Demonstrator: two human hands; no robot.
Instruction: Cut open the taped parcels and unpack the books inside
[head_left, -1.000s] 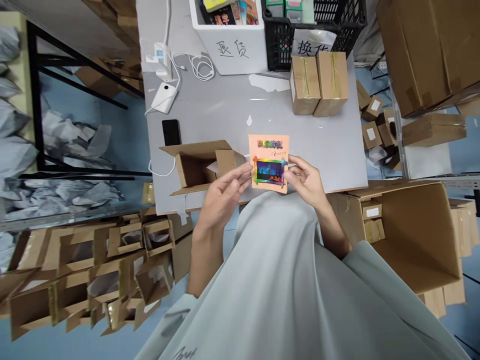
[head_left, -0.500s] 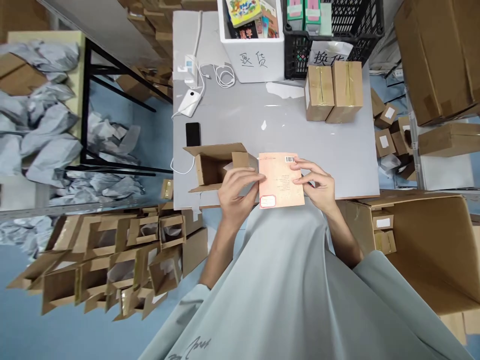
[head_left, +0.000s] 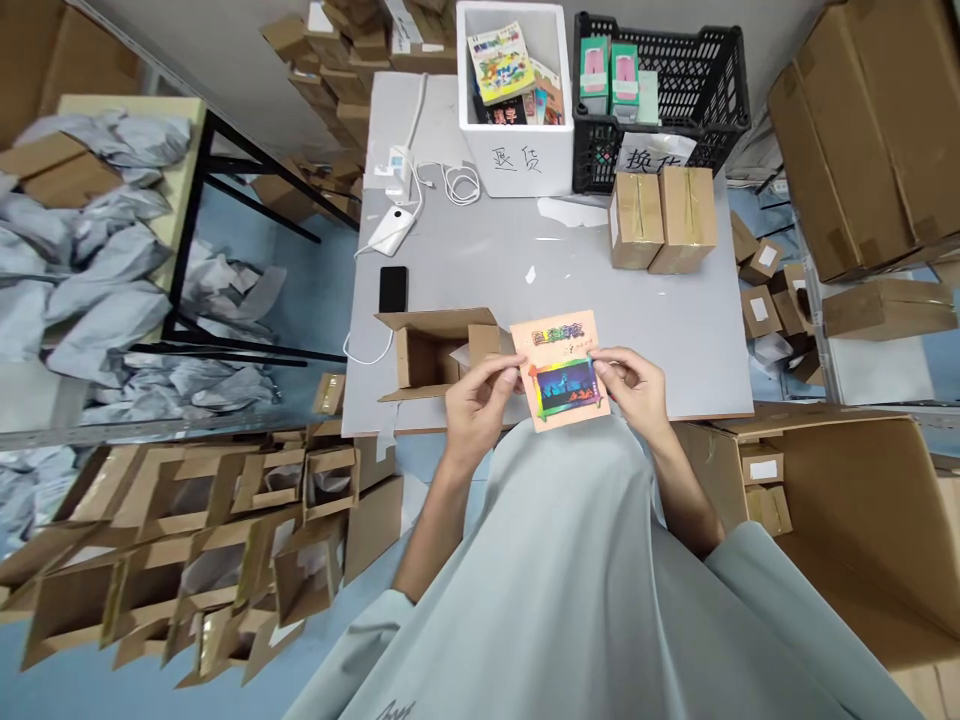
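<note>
A thin peach-coloured book point(head_left: 561, 345) is held up between my two hands over the table's front edge. Its face toward me has rainbow lettering and a dark picture in a bright frame. My left hand point(head_left: 480, 400) pinches the book's left edge between thumb and fingers. On the other edge, my right hand point(head_left: 636, 392) grips with the thumb in front and fingers bent. Just beyond my left hand, an open cardboard box point(head_left: 420, 358) stands on the grey table point(head_left: 480, 265) with its flaps up and something pale inside.
A white bin point(head_left: 514, 165) of books and a black crate point(head_left: 709, 90) stand at the back. Two taped cartons point(head_left: 682, 220) sit before the crate. A black phone-like item point(head_left: 393, 290) and white cables lie left. Open boxes point(head_left: 202, 500) crowd the lower left; a large carton point(head_left: 847, 520) stands right.
The book has been turned over: its barcode side faced me before, and the picture side faces me now. My right hand has shifted its grip on the edge. The view has tilted up slightly.
</note>
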